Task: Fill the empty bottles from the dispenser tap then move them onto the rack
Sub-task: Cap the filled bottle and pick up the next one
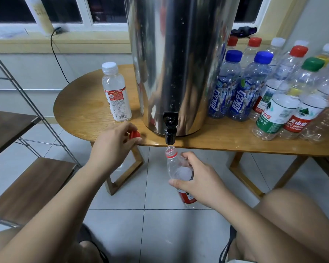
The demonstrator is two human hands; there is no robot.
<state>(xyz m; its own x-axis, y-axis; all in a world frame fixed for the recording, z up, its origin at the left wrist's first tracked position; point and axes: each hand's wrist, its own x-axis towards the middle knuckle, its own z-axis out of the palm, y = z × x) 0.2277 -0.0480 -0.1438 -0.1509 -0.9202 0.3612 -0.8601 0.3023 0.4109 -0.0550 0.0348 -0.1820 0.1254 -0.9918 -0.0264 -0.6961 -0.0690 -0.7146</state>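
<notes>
Just below the tap [170, 132], the right hand [196, 179] wraps the middle of the open bottle [176, 166]; thin, light plastic, likely to buckle if squeezed. Left of the tap, the left hand [112, 143] pinches a red cap [135, 134].

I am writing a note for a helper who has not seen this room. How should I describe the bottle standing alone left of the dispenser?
Find the tall steel dispenser on the wooden table. Left of it one bottle stands upright, with a white cap and a red-and-white label. It stands alone, while all other capped bottles crowd on the dispenser's right.
</notes>
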